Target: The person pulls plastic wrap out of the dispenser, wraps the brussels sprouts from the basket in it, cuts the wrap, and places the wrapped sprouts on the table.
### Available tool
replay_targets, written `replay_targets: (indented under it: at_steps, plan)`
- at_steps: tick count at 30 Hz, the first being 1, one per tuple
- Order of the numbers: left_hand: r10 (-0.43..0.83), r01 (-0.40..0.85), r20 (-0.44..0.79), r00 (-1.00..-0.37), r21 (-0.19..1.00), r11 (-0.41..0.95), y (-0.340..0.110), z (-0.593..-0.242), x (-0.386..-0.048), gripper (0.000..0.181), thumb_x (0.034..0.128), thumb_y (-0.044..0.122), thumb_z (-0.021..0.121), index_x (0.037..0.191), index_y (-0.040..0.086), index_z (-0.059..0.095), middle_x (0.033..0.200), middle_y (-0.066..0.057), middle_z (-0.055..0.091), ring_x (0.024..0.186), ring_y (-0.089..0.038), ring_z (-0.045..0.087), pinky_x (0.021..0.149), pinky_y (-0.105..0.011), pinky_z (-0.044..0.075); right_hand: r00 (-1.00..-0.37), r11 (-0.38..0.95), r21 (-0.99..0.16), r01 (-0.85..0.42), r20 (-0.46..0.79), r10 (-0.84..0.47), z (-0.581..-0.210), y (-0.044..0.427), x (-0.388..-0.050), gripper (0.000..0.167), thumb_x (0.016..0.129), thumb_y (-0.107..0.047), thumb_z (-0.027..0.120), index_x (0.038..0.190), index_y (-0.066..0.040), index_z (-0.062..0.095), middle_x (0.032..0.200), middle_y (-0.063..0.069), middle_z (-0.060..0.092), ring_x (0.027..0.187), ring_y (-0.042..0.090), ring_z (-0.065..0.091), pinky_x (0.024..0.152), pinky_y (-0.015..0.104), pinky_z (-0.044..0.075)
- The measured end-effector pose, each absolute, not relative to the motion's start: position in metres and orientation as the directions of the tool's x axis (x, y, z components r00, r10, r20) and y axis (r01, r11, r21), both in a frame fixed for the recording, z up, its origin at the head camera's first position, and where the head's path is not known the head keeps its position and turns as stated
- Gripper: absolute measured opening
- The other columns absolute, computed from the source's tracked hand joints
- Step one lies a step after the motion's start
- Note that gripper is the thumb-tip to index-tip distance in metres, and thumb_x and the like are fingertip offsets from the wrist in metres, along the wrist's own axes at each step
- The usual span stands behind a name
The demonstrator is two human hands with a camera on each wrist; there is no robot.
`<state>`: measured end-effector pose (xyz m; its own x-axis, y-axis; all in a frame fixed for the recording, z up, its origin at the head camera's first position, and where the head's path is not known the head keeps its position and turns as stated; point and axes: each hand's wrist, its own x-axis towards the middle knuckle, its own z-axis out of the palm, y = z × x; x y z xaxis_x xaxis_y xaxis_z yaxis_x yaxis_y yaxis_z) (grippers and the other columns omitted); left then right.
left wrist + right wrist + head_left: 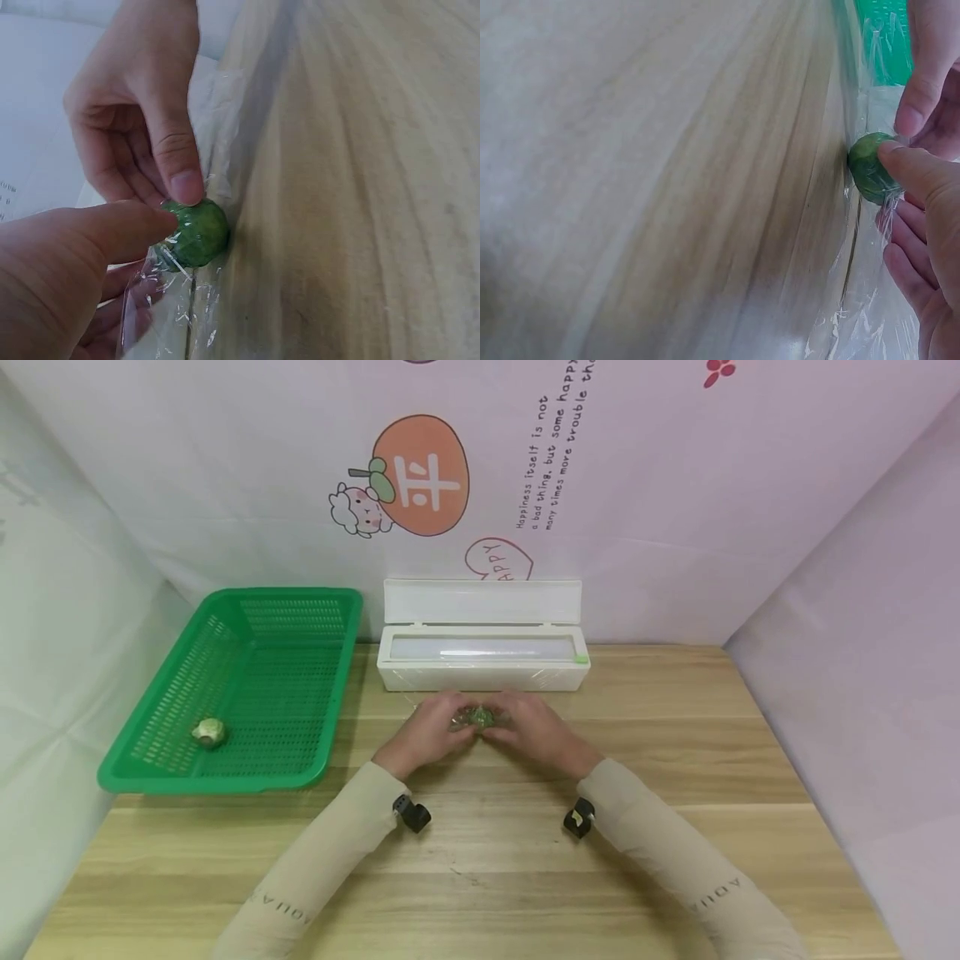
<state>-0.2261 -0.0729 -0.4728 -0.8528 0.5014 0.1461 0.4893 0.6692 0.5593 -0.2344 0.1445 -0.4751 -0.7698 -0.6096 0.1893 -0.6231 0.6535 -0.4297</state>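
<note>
A small round green vegetable (482, 717) lies between both hands on the wooden table, clear plastic film around it. My left hand (432, 727) and my right hand (531, 727) meet over it from either side. In the left wrist view both thumbs press on top of the green vegetable (199, 234), and film (161, 319) spreads out at its sides. The right wrist view shows the vegetable (871, 169) with my right hand (930, 195) pinching film against it; crumpled film (862, 322) trails below.
A white film dispenser (483, 678) with its lid raised stands behind the hands, against the printed backdrop. To the left is a green basket (341, 693) with one small pale-green vegetable (209, 732) inside. White cloth walls (847, 560) border the table.
</note>
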Motion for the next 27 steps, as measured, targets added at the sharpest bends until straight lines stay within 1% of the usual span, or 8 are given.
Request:
replay_targets:
  at_steps: [1,3,5,9,11,16,23,27]
  plan:
    - [0.5,0.498,0.159,-0.851,0.547,0.673,-0.073,-0.473,-0.226,0.04,0.0908,0.013,0.083,0.127,0.004,0.071,0.124,-0.013,0.073,0.116,-0.028,0.069,0.107,-0.044,0.059,-0.772,0.657,-0.429,-0.621,0.187,-0.608,-0.475,0.144,-0.235,0.04,0.091,-0.02,0.084,0.128,-0.008,0.072,0.114,0.007,0.077,0.104,0.021,0.074,0.095,0.035,0.064]
    - [0.506,0.521,0.186,-0.843,0.521,0.676,-0.072,-0.473,-0.225,0.044,0.0889,0.013,0.084,0.129,0.005,0.07,0.126,-0.013,0.071,0.117,-0.029,0.068,0.107,-0.044,0.059,-0.777,0.663,-0.429,-0.613,0.18,-0.603,-0.475,0.144,-0.237,0.04,0.092,-0.019,0.083,0.128,-0.008,0.072,0.115,0.007,0.078,0.105,0.021,0.074,0.096,0.036,0.063]
    - [0.515,0.544,0.21,-0.831,0.495,0.677,-0.071,-0.475,-0.225,0.046,0.0881,0.013,0.085,0.131,0.006,0.069,0.127,-0.012,0.07,0.117,-0.028,0.067,0.107,-0.043,0.059,-0.778,0.666,-0.425,-0.613,0.179,-0.602,-0.475,0.145,-0.238,0.043,0.092,-0.019,0.083,0.132,-0.009,0.071,0.117,0.007,0.078,0.106,0.022,0.074,0.098,0.038,0.063]
    - [0.523,0.567,0.234,-0.82,0.464,0.68,-0.069,-0.479,-0.227,0.046,0.0882,0.013,0.085,0.131,0.007,0.069,0.12,-0.009,0.071,0.112,-0.025,0.066,0.104,-0.04,0.06,-0.769,0.657,-0.423,-0.625,0.186,-0.612,-0.474,0.146,-0.238,0.053,0.09,-0.019,0.084,0.139,-0.009,0.067,0.124,0.008,0.077,0.111,0.024,0.074,0.102,0.041,0.062]
    - [0.517,0.566,0.24,-0.821,0.46,0.684,-0.068,-0.48,-0.228,0.044,0.0882,0.013,0.085,0.129,0.007,0.07,0.117,-0.007,0.071,0.111,-0.025,0.066,0.104,-0.04,0.059,-0.766,0.656,-0.416,-0.63,0.198,-0.611,-0.474,0.146,-0.238,0.052,0.09,-0.019,0.085,0.137,-0.008,0.068,0.126,0.009,0.076,0.114,0.025,0.073,0.105,0.043,0.06]
    - [0.501,0.556,0.248,-0.829,0.457,0.694,-0.068,-0.482,-0.231,0.038,0.0891,0.013,0.084,0.125,0.006,0.072,0.115,-0.007,0.072,0.111,-0.025,0.067,0.105,-0.041,0.059,-0.779,0.678,-0.391,-0.622,0.223,-0.586,-0.475,0.146,-0.236,0.048,0.089,-0.02,0.085,0.132,-0.006,0.07,0.13,0.011,0.075,0.121,0.029,0.07,0.11,0.047,0.057]
    - [0.493,0.552,0.253,-0.832,0.464,0.693,-0.067,-0.481,-0.234,0.035,0.0901,0.012,0.083,0.123,0.004,0.073,0.115,-0.009,0.072,0.11,-0.025,0.067,0.102,-0.038,0.06,-0.771,0.697,-0.332,-0.636,0.238,-0.591,-0.478,0.142,-0.234,0.051,0.091,-0.02,0.084,0.136,-0.004,0.067,0.133,0.013,0.071,0.125,0.03,0.067,0.111,0.046,0.057]
    - [0.488,0.542,0.244,-0.838,0.468,0.698,-0.066,-0.48,-0.236,0.033,0.0914,0.013,0.083,0.122,0.005,0.073,0.116,-0.009,0.072,0.111,-0.024,0.066,0.102,-0.037,0.06,-0.774,0.708,-0.314,-0.633,0.245,-0.584,-0.48,0.14,-0.236,0.05,0.091,-0.019,0.084,0.136,-0.004,0.067,0.132,0.012,0.072,0.124,0.029,0.067,0.111,0.044,0.057]
